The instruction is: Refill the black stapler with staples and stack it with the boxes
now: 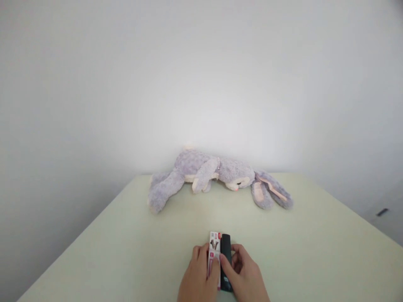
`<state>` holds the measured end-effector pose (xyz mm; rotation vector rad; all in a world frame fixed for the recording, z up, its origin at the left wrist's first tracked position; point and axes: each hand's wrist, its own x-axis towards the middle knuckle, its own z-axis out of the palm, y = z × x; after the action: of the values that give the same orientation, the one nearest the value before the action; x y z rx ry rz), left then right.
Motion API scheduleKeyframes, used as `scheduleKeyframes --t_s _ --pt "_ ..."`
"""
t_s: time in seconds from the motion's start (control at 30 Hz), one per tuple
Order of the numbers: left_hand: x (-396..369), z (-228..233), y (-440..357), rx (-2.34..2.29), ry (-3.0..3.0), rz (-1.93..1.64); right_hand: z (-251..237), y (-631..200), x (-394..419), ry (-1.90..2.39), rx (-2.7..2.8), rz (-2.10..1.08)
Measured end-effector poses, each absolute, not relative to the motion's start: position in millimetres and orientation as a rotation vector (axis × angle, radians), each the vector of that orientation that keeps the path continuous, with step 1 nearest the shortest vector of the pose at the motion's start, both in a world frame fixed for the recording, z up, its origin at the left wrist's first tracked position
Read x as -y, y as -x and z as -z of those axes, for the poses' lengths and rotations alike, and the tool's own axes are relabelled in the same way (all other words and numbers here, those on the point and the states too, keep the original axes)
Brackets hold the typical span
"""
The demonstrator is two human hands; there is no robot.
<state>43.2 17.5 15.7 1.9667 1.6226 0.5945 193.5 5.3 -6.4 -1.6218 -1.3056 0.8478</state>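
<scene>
Pale cream counter (126, 251) against plain white wall (94, 84); plush rabbit (217, 174) lying on its side at far edge. Near front edge — small printed box (214, 243) and black stapler (226, 249) side by side, pinched between left hand (198, 279) and right hand (244, 277), fingers curled on both.
</scene>
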Motion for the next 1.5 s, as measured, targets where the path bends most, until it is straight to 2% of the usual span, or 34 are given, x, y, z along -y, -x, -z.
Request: scheduleKeyframes --t_s 0.23,0.5,0.67,0.87,1.03,1.2,1.37,1.5 --pt "-5 -15 -19 -1.824 -1.988 -0.485 12 -191 -4 1.657 1.167 -0.759" --pt "-65 -28 19 -1.978 -1.928 -0.721 17 -188 -3 1.637 1.192 -0.754" --pt "-59 -6 37 -1.915 -1.995 -0.819 22 -180 -6 1.642 1.092 -0.648" --pt "-22 18 60 -2.011 -2.249 -0.654 18 -184 -3 1.651 1.15 -0.719" --pt "-25 9 48 -2.008 -2.399 -0.851 15 -196 -1 1.648 1.227 -0.699" --pt "-19 6 18 -1.699 -2.492 -0.707 20 -209 10 1.753 1.298 -0.361" --pt "-19 21 8 -1.516 -2.619 -0.663 17 -246 22 1.766 1.586 -0.346" --pt "-7 50 2 -1.875 -2.537 -0.799 20 -262 17 1.659 1.836 -0.277"
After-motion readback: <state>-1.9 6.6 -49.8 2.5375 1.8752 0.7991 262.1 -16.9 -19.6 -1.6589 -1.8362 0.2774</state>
